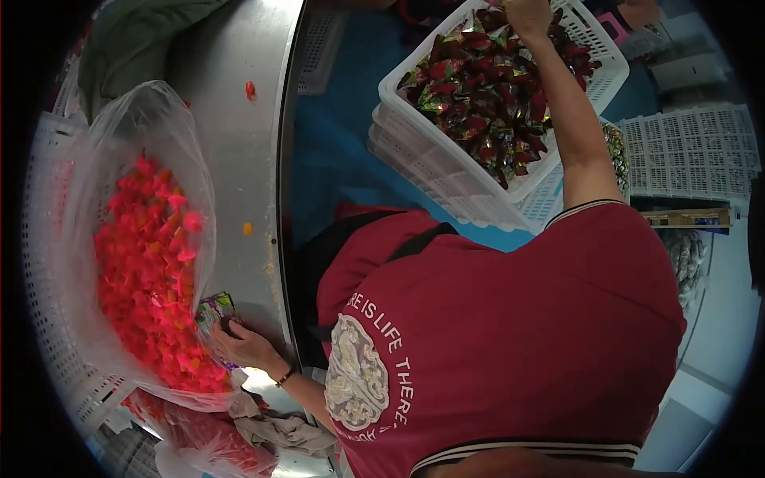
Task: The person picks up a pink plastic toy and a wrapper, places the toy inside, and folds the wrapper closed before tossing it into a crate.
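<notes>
My left hand (243,346) is closed on several small printed sachets (215,309) in green and purple, at the metal table's edge. Beside it lies a large clear plastic bag (163,119) full of small bright pink-red pieces (151,271) with orange parts. My right hand (527,17) reaches over a white plastic crate (390,86) heaped with dark red and green shiny packets (486,95). Its fingers are curled and partly cut off by the frame's top edge, so what they hold cannot be made out.
The metal table (231,159) has one red piece (250,90) and one orange piece (247,229) on it. A grey cloth (283,434) and another pink bag (207,438) lie nearby. Grey crates (685,151) stand at right. Another person's hand (640,12) shows at top right.
</notes>
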A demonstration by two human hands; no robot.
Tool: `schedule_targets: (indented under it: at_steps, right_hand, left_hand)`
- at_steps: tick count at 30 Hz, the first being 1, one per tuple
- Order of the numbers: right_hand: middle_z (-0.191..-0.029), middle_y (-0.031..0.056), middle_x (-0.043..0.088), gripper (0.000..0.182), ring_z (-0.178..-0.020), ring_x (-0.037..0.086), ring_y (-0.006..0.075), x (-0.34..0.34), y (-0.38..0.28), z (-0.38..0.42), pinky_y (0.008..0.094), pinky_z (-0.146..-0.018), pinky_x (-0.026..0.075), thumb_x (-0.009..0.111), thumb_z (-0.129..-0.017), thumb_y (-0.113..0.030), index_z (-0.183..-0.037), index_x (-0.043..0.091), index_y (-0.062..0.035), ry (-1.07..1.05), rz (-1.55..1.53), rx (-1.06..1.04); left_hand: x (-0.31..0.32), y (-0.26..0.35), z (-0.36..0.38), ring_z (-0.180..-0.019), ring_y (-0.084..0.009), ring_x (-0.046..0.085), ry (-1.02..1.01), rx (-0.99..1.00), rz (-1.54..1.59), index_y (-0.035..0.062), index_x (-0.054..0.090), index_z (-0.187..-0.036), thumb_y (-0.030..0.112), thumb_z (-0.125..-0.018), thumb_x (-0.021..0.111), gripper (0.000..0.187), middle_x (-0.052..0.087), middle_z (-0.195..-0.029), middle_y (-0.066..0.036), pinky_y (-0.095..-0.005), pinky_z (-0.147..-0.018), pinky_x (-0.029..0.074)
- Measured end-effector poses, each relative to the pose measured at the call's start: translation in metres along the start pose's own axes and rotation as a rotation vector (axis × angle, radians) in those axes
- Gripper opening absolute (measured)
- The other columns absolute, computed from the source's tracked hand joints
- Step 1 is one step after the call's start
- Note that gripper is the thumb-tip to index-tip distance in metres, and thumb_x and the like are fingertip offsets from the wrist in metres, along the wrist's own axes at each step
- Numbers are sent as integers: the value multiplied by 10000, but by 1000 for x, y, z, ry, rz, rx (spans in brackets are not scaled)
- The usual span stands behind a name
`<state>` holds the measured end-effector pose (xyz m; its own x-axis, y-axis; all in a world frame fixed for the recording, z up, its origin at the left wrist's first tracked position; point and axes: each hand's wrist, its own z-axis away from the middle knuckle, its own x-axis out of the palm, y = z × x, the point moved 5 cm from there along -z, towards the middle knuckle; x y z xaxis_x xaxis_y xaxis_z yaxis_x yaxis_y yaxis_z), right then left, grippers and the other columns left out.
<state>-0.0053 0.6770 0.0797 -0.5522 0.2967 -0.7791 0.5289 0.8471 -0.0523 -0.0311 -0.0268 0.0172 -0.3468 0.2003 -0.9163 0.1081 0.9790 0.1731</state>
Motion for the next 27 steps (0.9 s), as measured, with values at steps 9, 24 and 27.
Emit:
schedule_targets:
  at_steps: [9,24,27]
  right_hand:
    - [-1068,183,660,277,-1022,623,364,57,125,33,521,-842,499,509,-874,-285,-1002,690,-119,-445,233,424]
    - [-878,111,678,195,-842,646,273,-29,-386,85,384,-877,437,648,-847,-211,-904,675,-27,-253,-737,-820]
    - [-853,118,682,223,-829,641,287,-45,-474,108,404,-876,426,640,-846,-253,-872,676,-34,-636,-624,-779]
  left_hand:
    - [-5,9,-1,-1013,-360,550,71,45,9,-18,611,-1056,128,-853,598,250,627,-1066,-169,-442,-898,411]
    - [-2,12,-20,-888,-295,566,5,-103,-109,52,594,-896,122,-765,692,178,599,-928,-94,-367,-762,493]
    - [-4,14,-24,-888,-284,568,39,-122,-77,66,605,-897,131,-778,687,159,600,-926,-82,-371,-746,500]
